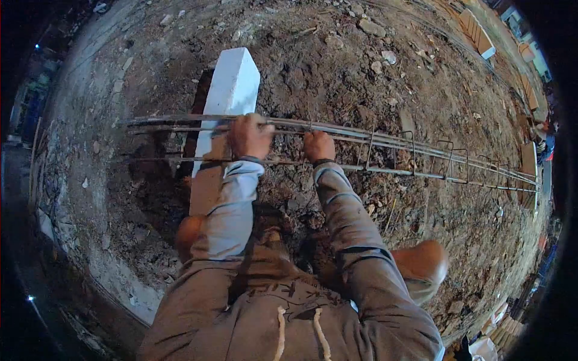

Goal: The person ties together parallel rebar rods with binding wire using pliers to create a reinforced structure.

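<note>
Long steel bars [385, 142] with square wire stirrups [413, 150] run across the view, resting over a white block [233, 84] at the left. My left hand [250, 137] is closed at the upper bars beside the block's right edge, slightly blurred; what its fingers hold is hidden. To its right, my right hand [319, 146] is closed around the bars, near a stirrup. Between the two hands a short stretch of bars shows. The left ends of the bars reach past the block over dark soil.
Rough soil [349, 78] with stones lies all around. A second block [528, 168] stands under the bars' far right end, and another [477, 33] lies at the upper right. Brown boots [421, 262] are below, either side of the arms.
</note>
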`<state>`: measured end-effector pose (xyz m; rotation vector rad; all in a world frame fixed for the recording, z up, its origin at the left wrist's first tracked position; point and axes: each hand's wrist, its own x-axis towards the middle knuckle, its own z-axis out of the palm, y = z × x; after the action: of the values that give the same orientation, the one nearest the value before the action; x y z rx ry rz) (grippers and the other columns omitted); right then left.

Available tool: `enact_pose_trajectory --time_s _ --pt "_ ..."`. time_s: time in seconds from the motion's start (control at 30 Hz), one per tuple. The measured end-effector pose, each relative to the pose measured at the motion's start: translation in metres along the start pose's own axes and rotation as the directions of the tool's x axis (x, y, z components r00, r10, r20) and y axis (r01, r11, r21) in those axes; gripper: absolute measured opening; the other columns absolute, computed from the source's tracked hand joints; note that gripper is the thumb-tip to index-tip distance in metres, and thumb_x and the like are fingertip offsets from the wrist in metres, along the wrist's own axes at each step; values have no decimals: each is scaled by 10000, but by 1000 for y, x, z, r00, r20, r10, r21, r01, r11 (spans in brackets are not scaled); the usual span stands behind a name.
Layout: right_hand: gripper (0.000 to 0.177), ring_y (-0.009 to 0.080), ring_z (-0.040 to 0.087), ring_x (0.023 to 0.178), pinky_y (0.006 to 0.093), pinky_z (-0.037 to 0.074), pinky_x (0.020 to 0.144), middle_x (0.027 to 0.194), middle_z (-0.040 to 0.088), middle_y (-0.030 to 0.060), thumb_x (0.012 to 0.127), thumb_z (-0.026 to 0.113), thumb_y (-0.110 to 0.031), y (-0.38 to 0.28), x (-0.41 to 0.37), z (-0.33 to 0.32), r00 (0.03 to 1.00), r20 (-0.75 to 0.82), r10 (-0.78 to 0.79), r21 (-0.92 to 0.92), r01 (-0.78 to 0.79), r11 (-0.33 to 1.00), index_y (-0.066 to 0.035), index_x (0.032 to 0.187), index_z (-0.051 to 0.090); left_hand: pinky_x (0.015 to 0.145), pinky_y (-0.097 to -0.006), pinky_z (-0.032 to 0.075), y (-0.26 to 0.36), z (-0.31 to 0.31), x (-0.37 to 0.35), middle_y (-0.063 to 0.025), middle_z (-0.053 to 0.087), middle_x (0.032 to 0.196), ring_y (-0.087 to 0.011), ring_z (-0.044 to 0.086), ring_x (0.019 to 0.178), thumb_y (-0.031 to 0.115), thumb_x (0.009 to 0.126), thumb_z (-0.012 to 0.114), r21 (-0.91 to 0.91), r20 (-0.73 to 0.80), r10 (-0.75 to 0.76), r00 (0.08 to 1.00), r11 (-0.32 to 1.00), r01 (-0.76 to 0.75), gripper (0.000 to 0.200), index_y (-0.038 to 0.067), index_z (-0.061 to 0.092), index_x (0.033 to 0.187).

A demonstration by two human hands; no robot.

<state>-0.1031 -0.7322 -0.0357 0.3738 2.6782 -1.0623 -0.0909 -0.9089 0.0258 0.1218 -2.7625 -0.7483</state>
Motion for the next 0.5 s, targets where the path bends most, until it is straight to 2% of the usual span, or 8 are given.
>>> enact_pose_trajectory --time_s 0.07,0.13,0.17,0.23,0.33,0.4,0.47,0.5 --pt "367 377 596 760 458 473 687 794 617 201 843 471 -368 -14 -18 -14 997 -66 -41 -131 32 991 -30 875 611 758 -451 432 31 2 -8 -176 609 881 -347 580 870 423 648 689 -16 451 -87 888 994 106 445 70 606 906" --pt "381 395 588 774 475 460 675 815 619 199 861 437 -380 -21 -38 -31 981 -187 -53 -122 31 992 -33 891 590 764 -450 431 39 18 -30 -161 627 845 -339 602 824 441 666 676 108 558 56 828 984 -139 458 67 609 922" --pt "376 408 579 773 486 452 667 814 615 201 869 417 -384 -17 -45 -39 975 -214 -52 -81 35 996 -44 872 576 784 -442 436 43 24 -33 -156 620 928 -335 590 886 457 679 668 162 687 -24 726 979 -120 503 51 601 968" --pt "367 440 548 767 516 426 637 780 599 211 883 367 -402 4 -56 -50 931 -344 -125 18 140 990 -76 834 530 780 -435 442 34 43 -44 -165 616 931 -337 587 884 458 672 674 147 707 -8 707 980 -137 509 54 598 972" --pt "171 418 533 677 481 429 594 756 552 195 858 465 -255 54 -85 -52 946 -179 -271 -22 271 962 -88 868 502 793 -425 443 24 56 -40 -186 604 976 -345 576 915 446 667 684 -7 792 51 608 997 -74 548 25 584 1003" --pt "58 336 532 595 421 437 524 725 527 148 822 506 -126 76 -121 -33 934 -185 -306 183 339 923 -75 844 494 837 -408 439 20 57 -40 -157 586 1055 -317 562 972 423 682 671 -37 779 45 626 999 -26 527 97 577 1086" --pt "84 248 510 540 376 419 485 698 535 117 810 521 -88 93 -159 -2 985 -169 -29 559 120 821 -48 881 504 832 -411 441 24 49 -40 -158 588 1051 -322 562 966 417 676 675 -32 753 44 657 999 -30 540 86 573 1091" --pt "84 248 510 540 376 419 485 698 535 117 810 521 -88 105 -165 5 985 -171 -33 556 124 822 -48 881 504 832 -409 441 20 51 -38 -157 590 1050 -324 562 963 421 673 675 -77 749 59 660 997 -2 542 89 575 1089"
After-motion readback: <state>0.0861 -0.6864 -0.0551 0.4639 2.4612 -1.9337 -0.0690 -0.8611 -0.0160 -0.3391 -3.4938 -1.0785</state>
